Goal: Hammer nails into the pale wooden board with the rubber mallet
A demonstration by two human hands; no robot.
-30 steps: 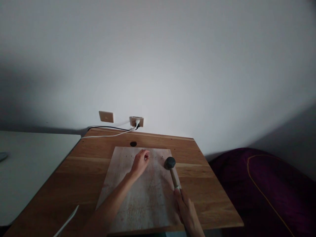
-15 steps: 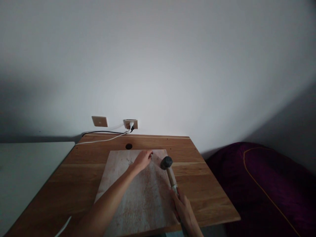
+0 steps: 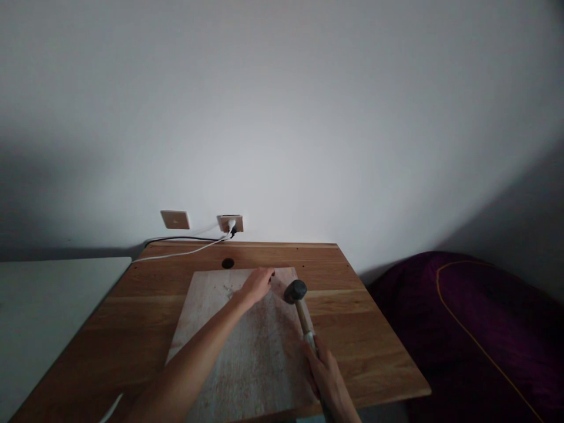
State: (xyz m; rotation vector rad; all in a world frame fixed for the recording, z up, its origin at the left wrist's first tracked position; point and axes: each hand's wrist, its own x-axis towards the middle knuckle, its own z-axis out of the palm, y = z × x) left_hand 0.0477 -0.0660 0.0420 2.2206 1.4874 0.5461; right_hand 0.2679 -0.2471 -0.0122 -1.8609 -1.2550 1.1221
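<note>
Gripping a mallet (image 3: 302, 312) are right fingers (image 3: 325, 353); left fingers' (image 3: 266, 272) hold and wall plate (image 3: 175, 220) marking are unclear.

Your right hand (image 3: 326, 376) grips the mallet (image 3: 295, 291), its head over the board (image 3: 247, 358) on the table (image 3: 356, 335). Your left hand (image 3: 258, 285) curls near the board's far edge, contents hidden. A plug (image 3: 231, 225) sits in the socket (image 3: 238, 221).

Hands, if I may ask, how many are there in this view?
2: the left hand, near the far edge of the pale board, and the right hand, gripping the mallet.
</note>
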